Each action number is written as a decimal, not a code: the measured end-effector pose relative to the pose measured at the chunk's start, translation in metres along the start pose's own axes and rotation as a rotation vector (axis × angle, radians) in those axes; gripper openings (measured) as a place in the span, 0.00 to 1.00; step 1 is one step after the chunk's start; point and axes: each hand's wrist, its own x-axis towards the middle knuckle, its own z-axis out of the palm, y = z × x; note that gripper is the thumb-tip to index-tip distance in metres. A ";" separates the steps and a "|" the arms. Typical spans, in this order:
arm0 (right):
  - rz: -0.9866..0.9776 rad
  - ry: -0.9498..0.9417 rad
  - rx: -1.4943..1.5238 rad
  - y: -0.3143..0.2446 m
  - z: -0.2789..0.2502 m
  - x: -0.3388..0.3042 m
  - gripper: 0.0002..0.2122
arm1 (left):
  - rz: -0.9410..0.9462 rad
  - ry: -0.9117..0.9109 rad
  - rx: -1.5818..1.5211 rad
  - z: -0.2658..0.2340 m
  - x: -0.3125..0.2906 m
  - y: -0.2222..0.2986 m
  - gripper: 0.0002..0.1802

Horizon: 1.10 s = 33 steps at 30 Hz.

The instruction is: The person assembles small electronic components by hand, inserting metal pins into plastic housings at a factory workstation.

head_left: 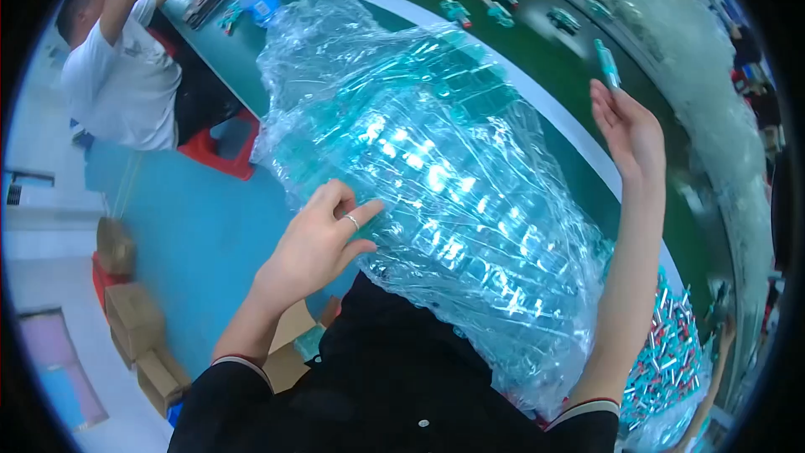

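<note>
Left hand (310, 239) at eight o'clock, fingers parted beside clear plastic (470, 226), right hand (635, 134) at two, teal piece (605, 65) at fingertips, cannot tell if pinched

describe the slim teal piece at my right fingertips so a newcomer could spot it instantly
Past the large crinkled clear plastic wrapping runs a long green surface. Over it, the right hand has the slim teal-and-silver piece at its fingertips; the other teal pieces there lie loose.
</note>
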 end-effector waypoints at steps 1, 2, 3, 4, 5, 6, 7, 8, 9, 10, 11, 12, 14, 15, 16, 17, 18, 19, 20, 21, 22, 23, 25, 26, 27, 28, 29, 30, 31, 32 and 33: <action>0.026 0.035 -0.072 0.004 -0.008 0.018 0.13 | 0.021 0.003 -0.008 0.001 -0.001 0.002 0.28; 0.047 0.075 -0.143 0.007 -0.014 0.031 0.13 | 0.008 0.025 0.023 0.001 -0.001 0.004 0.28; -0.005 0.170 -0.304 0.010 -0.017 0.037 0.13 | 0.000 0.045 0.047 0.004 0.002 0.005 0.28; -0.050 0.262 -0.458 0.012 -0.013 0.037 0.13 | 0.026 0.048 0.036 0.007 0.003 0.005 0.28; -0.181 0.343 -1.008 0.008 -0.015 0.033 0.14 | 0.025 0.076 0.034 0.011 0.004 0.005 0.28; -0.299 0.404 -1.554 0.007 -0.010 0.030 0.14 | 0.013 0.102 0.040 0.013 0.003 0.005 0.28; -0.315 0.335 -1.639 0.012 0.009 0.018 0.18 | 0.019 0.099 0.043 0.014 0.000 0.005 0.28; -0.522 0.163 -1.697 0.019 0.025 0.000 0.19 | 0.002 0.120 0.047 0.016 -0.001 0.005 0.27; -0.724 -0.015 -1.744 0.026 0.039 -0.025 0.21 | -0.012 0.139 0.046 0.018 -0.002 0.005 0.26; -0.820 -0.236 -1.749 0.035 0.054 -0.058 0.23 | -0.003 0.132 0.041 0.016 -0.004 0.005 0.26; -0.911 -0.456 -1.745 0.042 0.068 -0.092 0.25 | -0.014 0.121 0.061 0.013 -0.003 0.004 0.26; -0.822 -0.604 -1.779 0.045 0.080 -0.126 0.28 | -0.028 0.109 0.079 0.012 -0.002 0.003 0.27; -0.611 -0.751 -1.841 0.049 0.085 -0.176 0.33 | -0.006 0.119 0.017 0.014 0.001 -0.002 0.23; -0.506 -0.767 -1.851 0.054 0.080 -0.186 0.35 | -0.016 0.134 -0.020 0.016 0.002 -0.005 0.20; -0.450 -0.713 -1.940 0.064 0.069 -0.188 0.35 | 0.006 0.126 -0.033 0.018 0.003 -0.010 0.20; -0.473 -0.673 -1.945 0.078 0.058 -0.187 0.34 | -0.029 0.150 -0.239 0.022 0.001 -0.018 0.19; -0.501 -0.629 -1.946 0.087 0.051 -0.187 0.34 | -0.064 0.170 -0.437 0.021 -0.001 -0.029 0.17; -0.537 -0.577 -1.912 0.092 0.050 -0.186 0.32 | -0.129 0.194 -0.801 0.024 -0.008 -0.051 0.14; -0.536 -0.572 -1.913 0.087 0.047 -0.185 0.32 | -0.172 0.284 -0.947 0.030 -0.017 -0.072 0.14; -0.542 -0.567 -1.864 0.085 0.043 -0.184 0.32 | -0.219 0.369 -1.090 0.035 -0.027 -0.093 0.13; -0.534 -0.549 -1.822 0.083 0.038 -0.188 0.31 | -0.194 0.450 -1.370 0.032 -0.033 -0.109 0.13; -0.586 -0.523 -1.796 0.084 0.036 -0.189 0.30 | -0.165 0.523 -1.654 0.029 -0.036 -0.123 0.13; -0.603 -0.501 -1.547 0.092 0.020 -0.183 0.29 | -0.077 0.688 -1.565 0.011 -0.027 -0.132 0.15; -0.507 -0.501 -1.275 0.088 0.010 -0.173 0.29 | -0.271 0.864 -1.504 0.006 -0.021 -0.117 0.16; -0.331 -0.439 -0.839 0.080 0.005 -0.163 0.28 | -0.272 0.842 -1.512 0.000 -0.021 -0.110 0.16; -0.167 -0.361 -0.407 0.070 -0.002 -0.154 0.27 | -0.126 0.642 -1.522 -0.001 -0.019 -0.103 0.15; -0.152 -0.267 0.148 0.051 0.001 -0.151 0.22 | 0.017 0.449 -1.515 0.000 -0.017 -0.096 0.15; -0.175 -0.145 0.069 0.025 -0.006 -0.147 0.19 | 0.003 0.482 -1.489 0.007 -0.008 -0.072 0.22; -0.205 -0.013 -0.013 -0.004 -0.023 -0.147 0.16 | 0.016 0.472 -1.314 0.013 0.008 -0.050 0.26; -0.242 0.113 -0.223 -0.028 -0.047 -0.152 0.12 | 0.031 0.452 -1.138 0.017 0.022 -0.029 0.30; -0.281 0.263 -0.617 -0.047 -0.060 -0.159 0.09 | -0.019 0.445 -1.153 0.017 0.028 -0.013 0.33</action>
